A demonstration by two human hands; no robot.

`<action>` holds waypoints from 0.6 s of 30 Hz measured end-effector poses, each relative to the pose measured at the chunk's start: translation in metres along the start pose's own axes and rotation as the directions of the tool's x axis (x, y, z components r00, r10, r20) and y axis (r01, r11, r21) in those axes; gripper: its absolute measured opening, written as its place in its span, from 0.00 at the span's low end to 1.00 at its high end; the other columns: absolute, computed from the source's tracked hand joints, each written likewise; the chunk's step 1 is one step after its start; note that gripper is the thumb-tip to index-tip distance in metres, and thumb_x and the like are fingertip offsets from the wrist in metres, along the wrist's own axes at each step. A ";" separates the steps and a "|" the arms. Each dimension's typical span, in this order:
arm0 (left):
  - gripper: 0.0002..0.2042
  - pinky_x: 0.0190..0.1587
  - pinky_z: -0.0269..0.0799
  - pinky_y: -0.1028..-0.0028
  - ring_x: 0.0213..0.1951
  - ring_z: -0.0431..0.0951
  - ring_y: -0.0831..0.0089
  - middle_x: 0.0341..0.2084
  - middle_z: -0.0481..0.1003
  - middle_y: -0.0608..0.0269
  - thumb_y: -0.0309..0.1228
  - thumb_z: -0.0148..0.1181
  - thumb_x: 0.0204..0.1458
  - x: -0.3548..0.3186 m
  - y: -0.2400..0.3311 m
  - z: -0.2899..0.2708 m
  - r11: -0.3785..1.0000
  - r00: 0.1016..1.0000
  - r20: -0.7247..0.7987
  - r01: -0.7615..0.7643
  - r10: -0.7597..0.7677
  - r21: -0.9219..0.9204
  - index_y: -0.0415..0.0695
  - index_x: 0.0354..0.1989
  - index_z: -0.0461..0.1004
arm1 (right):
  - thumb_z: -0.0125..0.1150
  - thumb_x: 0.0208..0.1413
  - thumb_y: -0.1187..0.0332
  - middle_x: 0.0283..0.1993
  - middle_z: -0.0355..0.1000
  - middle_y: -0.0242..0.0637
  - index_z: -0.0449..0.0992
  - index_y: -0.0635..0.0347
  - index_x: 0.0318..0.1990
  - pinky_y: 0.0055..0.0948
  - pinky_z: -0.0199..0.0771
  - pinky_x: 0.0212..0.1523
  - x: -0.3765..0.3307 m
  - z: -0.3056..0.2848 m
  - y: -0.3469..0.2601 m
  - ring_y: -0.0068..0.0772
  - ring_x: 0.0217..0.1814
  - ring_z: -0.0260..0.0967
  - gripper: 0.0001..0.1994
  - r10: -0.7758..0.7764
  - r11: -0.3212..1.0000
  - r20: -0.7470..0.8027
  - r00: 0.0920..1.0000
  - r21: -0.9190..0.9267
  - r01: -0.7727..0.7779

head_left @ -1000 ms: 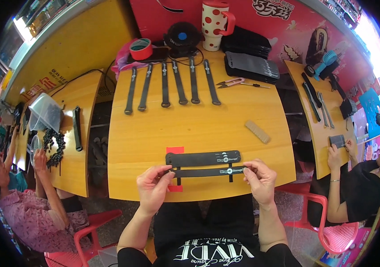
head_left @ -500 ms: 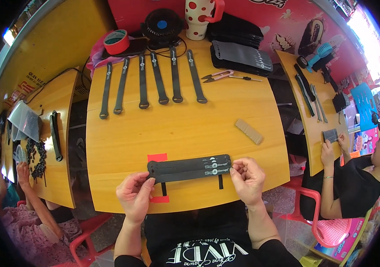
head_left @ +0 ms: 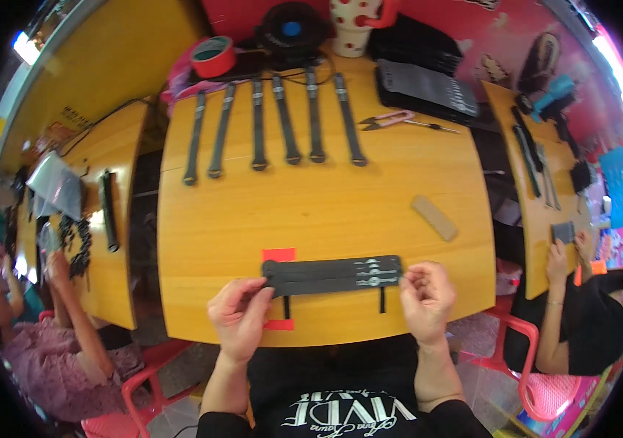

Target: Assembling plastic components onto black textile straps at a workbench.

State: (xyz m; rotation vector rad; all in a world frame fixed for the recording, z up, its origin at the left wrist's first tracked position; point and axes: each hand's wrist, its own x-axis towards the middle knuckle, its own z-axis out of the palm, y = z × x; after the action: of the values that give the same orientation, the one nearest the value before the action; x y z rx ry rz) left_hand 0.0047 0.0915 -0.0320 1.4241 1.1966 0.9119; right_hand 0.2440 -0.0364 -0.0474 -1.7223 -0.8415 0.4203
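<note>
Several flat black straps (head_left: 319, 275) with white print near one end lie side by side and overlapping, level above the near edge of my table. My left hand (head_left: 242, 315) pinches their left end, where a round hole-like tip shows. At the right end, my right hand (head_left: 428, 299) has its thumb and fingers closed on the printed ends. Two thin black strips (head_left: 382, 300) stick out under the straps, crossways to them. Pieces of red tape (head_left: 279, 254) mark the table at the left, above and below the straps.
A row of single black straps (head_left: 258, 131) lies at the back. Thread snips (head_left: 392, 119), a thin pointed tool (head_left: 432, 125) and a stack of black pieces (head_left: 428, 87) are back right. A tan block (head_left: 434, 217) lies right. Red tape roll (head_left: 212, 58), fan (head_left: 291, 33) and cup (head_left: 351, 29) stand behind. People work at both side tables.
The whole view has shifted, so the table and things appear farther right. Both hands keep hold of the strap ends; the printed ends look slightly more fanned out.
</note>
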 end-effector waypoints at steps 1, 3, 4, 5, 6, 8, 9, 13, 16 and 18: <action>0.05 0.26 0.68 0.82 0.24 0.73 0.82 0.23 0.74 0.64 0.13 0.62 0.47 0.000 -0.001 0.001 0.999 0.999 0.010 -0.037 0.037 0.019 0.34 0.33 0.77 | 0.58 0.49 0.86 0.30 0.69 0.28 0.70 0.64 0.40 0.11 0.59 0.25 -0.001 -0.001 -0.001 0.10 0.27 0.62 0.12 0.013 1.000 0.003 1.000 0.016 -0.013; 0.05 0.27 0.68 0.81 0.24 0.74 0.81 0.23 0.74 0.64 0.14 0.63 0.47 0.002 -0.002 0.006 0.998 0.999 0.000 -0.050 0.050 0.036 0.34 0.32 0.77 | 0.58 0.50 0.87 0.30 0.68 0.28 0.70 0.64 0.41 0.11 0.58 0.25 -0.002 -0.007 0.003 0.10 0.27 0.61 0.12 0.019 1.000 0.001 1.000 0.004 -0.019; 0.05 0.27 0.69 0.81 0.23 0.74 0.81 0.22 0.74 0.64 0.14 0.64 0.47 0.002 -0.001 0.006 0.997 0.998 0.006 -0.064 0.064 0.037 0.34 0.31 0.77 | 0.58 0.50 0.87 0.30 0.68 0.28 0.70 0.64 0.41 0.11 0.58 0.25 -0.001 -0.007 0.002 0.10 0.27 0.61 0.12 0.017 1.000 0.020 1.000 0.025 -0.018; 0.05 0.27 0.69 0.81 0.23 0.74 0.81 0.22 0.74 0.64 0.14 0.64 0.47 0.001 0.001 0.005 0.996 0.998 -0.014 -0.065 0.066 0.054 0.34 0.31 0.77 | 0.57 0.50 0.87 0.30 0.68 0.29 0.69 0.65 0.41 0.11 0.59 0.26 -0.001 -0.006 0.001 0.10 0.27 0.61 0.12 0.009 0.999 0.020 1.000 0.034 -0.010; 0.05 0.27 0.68 0.81 0.23 0.73 0.81 0.22 0.74 0.63 0.15 0.65 0.46 0.001 0.001 0.005 0.993 0.995 -0.011 -0.096 0.097 0.066 0.34 0.30 0.77 | 0.57 0.51 0.87 0.31 0.68 0.29 0.69 0.65 0.41 0.11 0.59 0.26 -0.001 -0.006 0.001 0.10 0.27 0.61 0.12 0.003 0.999 0.014 1.000 0.036 -0.004; 0.04 0.27 0.69 0.80 0.24 0.74 0.79 0.23 0.75 0.62 0.15 0.65 0.47 0.000 0.001 0.004 0.986 0.990 -0.003 -0.139 0.140 0.087 0.34 0.31 0.77 | 0.56 0.51 0.87 0.31 0.67 0.29 0.69 0.65 0.41 0.12 0.59 0.26 -0.001 -0.004 -0.001 0.11 0.27 0.61 0.12 0.001 0.997 0.016 1.000 0.071 -0.002; 0.04 0.27 0.69 0.80 0.24 0.74 0.79 0.23 0.75 0.62 0.15 0.65 0.47 0.001 0.000 0.004 0.986 0.990 -0.008 -0.140 0.141 0.090 0.34 0.31 0.77 | 0.56 0.51 0.87 0.31 0.67 0.30 0.68 0.65 0.41 0.12 0.60 0.27 -0.001 -0.004 -0.001 0.11 0.27 0.61 0.11 0.000 0.996 0.005 1.000 0.093 0.000; 0.03 0.23 0.66 0.81 0.21 0.73 0.80 0.23 0.74 0.62 0.14 0.61 0.49 0.003 -0.004 0.004 0.965 0.973 -0.009 -0.227 0.230 0.131 0.33 0.32 0.76 | 0.54 0.52 0.86 0.30 0.67 0.31 0.67 0.65 0.40 0.14 0.63 0.27 -0.003 -0.004 0.001 0.14 0.26 0.61 0.10 -0.017 0.989 0.005 1.000 0.144 0.016; 0.03 0.18 0.63 0.83 0.19 0.71 0.83 0.24 0.73 0.63 0.14 0.59 0.51 0.003 -0.004 0.006 0.953 0.963 0.004 -0.267 0.270 0.146 0.33 0.32 0.76 | 0.55 0.51 0.87 0.33 0.65 0.31 0.68 0.66 0.38 0.14 0.61 0.30 -0.003 -0.006 0.001 0.14 0.30 0.60 0.09 0.002 0.980 0.016 1.000 0.198 -0.005; 0.03 0.19 0.63 0.83 0.19 0.71 0.83 0.24 0.73 0.63 0.14 0.58 0.51 0.003 -0.004 0.005 0.953 0.965 0.006 -0.262 0.264 0.150 0.33 0.33 0.76 | 0.55 0.51 0.87 0.33 0.65 0.31 0.68 0.66 0.38 0.14 0.60 0.30 -0.003 -0.007 0.000 0.15 0.30 0.60 0.09 -0.025 0.979 0.019 1.000 0.201 0.021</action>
State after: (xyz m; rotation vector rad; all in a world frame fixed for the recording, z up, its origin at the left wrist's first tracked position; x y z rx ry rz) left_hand 0.0098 0.0935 -0.0369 1.7312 1.1215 1.0314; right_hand 0.2463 -0.0434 -0.0457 -1.5227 -0.8055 0.4919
